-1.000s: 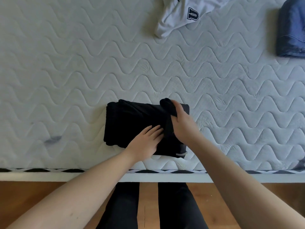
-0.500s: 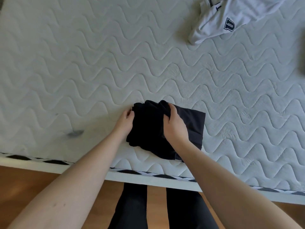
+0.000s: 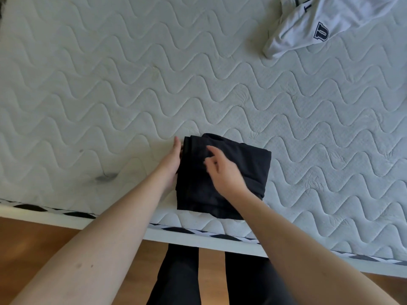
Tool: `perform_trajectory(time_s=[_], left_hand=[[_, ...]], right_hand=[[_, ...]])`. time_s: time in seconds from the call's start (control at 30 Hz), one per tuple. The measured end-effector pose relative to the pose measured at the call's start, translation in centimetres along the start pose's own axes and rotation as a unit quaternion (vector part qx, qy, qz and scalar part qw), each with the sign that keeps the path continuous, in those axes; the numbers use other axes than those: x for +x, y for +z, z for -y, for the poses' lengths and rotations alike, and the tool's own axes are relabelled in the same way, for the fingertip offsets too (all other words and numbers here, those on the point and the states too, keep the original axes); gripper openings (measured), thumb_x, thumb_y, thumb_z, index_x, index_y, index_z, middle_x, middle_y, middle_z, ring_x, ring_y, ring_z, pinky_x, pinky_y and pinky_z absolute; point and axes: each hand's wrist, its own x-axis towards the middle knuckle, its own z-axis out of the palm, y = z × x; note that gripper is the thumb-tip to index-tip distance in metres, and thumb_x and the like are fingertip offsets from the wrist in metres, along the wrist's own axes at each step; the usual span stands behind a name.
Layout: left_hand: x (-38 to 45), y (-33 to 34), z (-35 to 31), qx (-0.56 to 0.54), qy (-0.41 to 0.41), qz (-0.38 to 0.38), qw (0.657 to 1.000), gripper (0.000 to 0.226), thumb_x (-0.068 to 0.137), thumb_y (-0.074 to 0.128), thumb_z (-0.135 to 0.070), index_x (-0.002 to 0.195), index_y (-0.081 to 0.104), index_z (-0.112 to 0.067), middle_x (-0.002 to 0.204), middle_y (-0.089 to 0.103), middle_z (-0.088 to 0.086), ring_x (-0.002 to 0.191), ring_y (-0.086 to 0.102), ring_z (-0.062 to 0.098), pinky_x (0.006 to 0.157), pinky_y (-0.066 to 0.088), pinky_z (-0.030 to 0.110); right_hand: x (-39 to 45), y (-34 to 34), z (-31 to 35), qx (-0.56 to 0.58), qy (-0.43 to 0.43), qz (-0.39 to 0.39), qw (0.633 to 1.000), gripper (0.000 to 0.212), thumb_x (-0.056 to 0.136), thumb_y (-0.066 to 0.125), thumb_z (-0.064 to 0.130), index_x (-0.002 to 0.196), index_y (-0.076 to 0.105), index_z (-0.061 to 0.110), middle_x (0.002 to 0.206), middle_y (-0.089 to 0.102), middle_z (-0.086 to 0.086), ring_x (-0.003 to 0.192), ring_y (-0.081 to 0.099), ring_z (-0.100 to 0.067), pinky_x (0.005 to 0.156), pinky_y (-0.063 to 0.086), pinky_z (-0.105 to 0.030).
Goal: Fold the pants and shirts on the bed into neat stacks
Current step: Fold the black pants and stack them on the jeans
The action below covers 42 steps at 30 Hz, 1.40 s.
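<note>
1. one black garment, folded into a compact block, lies on the mattress close to its near edge, about midway along the part of that edge in view.
2. my left hand lies flat against the left side of the block, fingers straight and together, touching the fabric without curling round it.
3. my right hand is above the top of the block, fingers loosely spread and slightly bent, gripping nothing; it is motion-blurred, so i cannot tell whether the fingertips touch the cloth.
4. one white garment with a dark letter badge lies unfolded and rumpled near the far right corner of the view, well apart from the black block and partly cut off by the top edge.
5. one small dark mark shows on the mattress near its near edge, to the left of my left forearm.
6. my two legs in dark trousers stand on the wooden floor just beside the near edge of the mattress.
</note>
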Motion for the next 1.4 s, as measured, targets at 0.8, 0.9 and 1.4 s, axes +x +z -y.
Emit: perform_trajectory(time_s=[0.8, 0.9, 1.4], left_hand=[[-5.2, 2.2, -8.7, 0.102, 0.306, 0.028, 0.946, 0.055, 0.061, 0.085, -0.021, 0.107, 0.061, -0.038, 0.103, 0.071, -0.017, 0.1, 0.067, 0.004, 0.081, 0.054, 0.02], [-6.7, 2.7, -10.4, 0.146, 0.413, 0.034, 0.898, 0.055, 0.06, 0.081, -0.03, 0.107, 0.054, -0.041, 0.103, 0.065, -0.02, 0.096, 0.061, 0.004, 0.08, 0.052, 0.02], [-3.8, 3.3, 7.6, 0.584, 0.419, 0.0, 0.695, 0.038, 0.073, 0.062, 0.013, 0.103, 0.059, -0.01, 0.147, 0.046, 0.007, 0.138, 0.042, 0.027, 0.105, 0.042, 0.044]], right_hand=[[-0.9, -18.0, -5.3, 0.25, 0.076, -0.159, 0.952, 0.017, 0.084, 0.074, 0.022, 0.094, 0.072, 0.037, 0.096, 0.074, 0.006, 0.087, 0.068, -0.007, 0.075, 0.052, -0.02], [-1.4, -19.8, -4.9, 0.225, 0.048, -0.202, 0.952, 0.021, 0.082, 0.076, 0.026, 0.084, 0.072, 0.046, 0.094, 0.064, 0.001, 0.074, 0.057, -0.01, 0.059, 0.044, -0.019], [-6.8, -11.6, -14.7, 0.233, 0.282, -0.186, 0.912, 0.022, 0.095, 0.053, 0.019, 0.101, 0.071, 0.03, 0.088, 0.068, 0.016, 0.071, 0.059, 0.002, 0.057, 0.042, -0.015]])
